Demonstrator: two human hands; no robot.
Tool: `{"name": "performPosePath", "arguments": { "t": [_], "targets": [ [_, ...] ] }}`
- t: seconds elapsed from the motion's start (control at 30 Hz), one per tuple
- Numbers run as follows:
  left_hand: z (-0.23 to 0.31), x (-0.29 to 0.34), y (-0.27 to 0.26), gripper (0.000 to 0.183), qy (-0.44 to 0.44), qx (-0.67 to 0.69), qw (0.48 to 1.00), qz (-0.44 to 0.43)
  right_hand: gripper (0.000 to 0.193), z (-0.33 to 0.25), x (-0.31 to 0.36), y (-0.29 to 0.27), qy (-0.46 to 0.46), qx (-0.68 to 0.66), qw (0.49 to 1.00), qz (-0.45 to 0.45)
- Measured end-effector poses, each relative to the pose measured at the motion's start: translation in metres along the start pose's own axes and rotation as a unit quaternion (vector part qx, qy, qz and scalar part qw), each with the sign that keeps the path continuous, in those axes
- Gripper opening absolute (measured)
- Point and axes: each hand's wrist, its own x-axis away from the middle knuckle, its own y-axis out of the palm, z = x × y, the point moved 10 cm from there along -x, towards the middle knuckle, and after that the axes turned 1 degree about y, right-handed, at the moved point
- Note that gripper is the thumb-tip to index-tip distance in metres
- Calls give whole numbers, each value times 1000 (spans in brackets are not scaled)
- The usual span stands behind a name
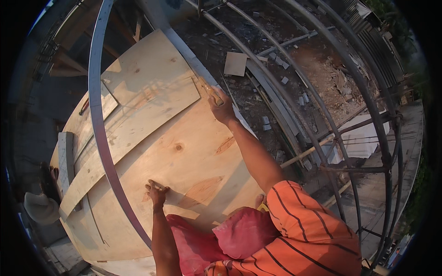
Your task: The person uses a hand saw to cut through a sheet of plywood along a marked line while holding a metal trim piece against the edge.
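My left hand (157,194) rests on a broad plywood sheet (207,161), its fingers apart and touching the surface. Farther out, at the right edge of the plywood, my right hand (222,109) is closed around a tan, wooden-handled tool (214,95). Its working end is too small to make out. Another plywood piece (156,99) lies over the sheet on the far side, with a straight near edge. Knots and dark grain patches mark the wood. My knees in red cloth are at the near edge.
A long metal bar (99,106) curves across the left of the view. Dark metal tubes (322,87) stand along the right, above ground littered with rubble (345,83). A grey block (66,156) and a pale rounded object (41,208) are at the left.
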Motion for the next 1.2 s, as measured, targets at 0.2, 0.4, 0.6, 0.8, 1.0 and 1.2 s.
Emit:
{"name": "performPosePath", "arguments": {
  "t": [0.2, 0.4, 0.6, 0.8, 1.0, 1.2],
  "targets": [
    [-51, -3, -28, 113, -19, 29, 999, 14, 45, -63, 138, -86, 6, -45, 995, -93],
    [-46, -10, -19, 112, -3, 28, 1000, 1, 51, -88, 207, -114, 85, 6, 989, -123],
    [-38, -6, -18, 111, -26, 5, 999, -19, 31, 1, 233, -130, 310, -332, 890, 32],
    [-31, -7, -12, 111, -30, 1, 999, -23, 22, 61, 243, -143, 388, -452, 799, 76],
    [-29, 0, -17, 112, -32, 85, 995, -37, 49, -106, 173, -150, 36, 48, 991, -117],
    [-24, -2, -15, 111, -41, 20, 999, -25, 47, -70, 99, -66, 61, 6, 994, -90]
  ]
}}
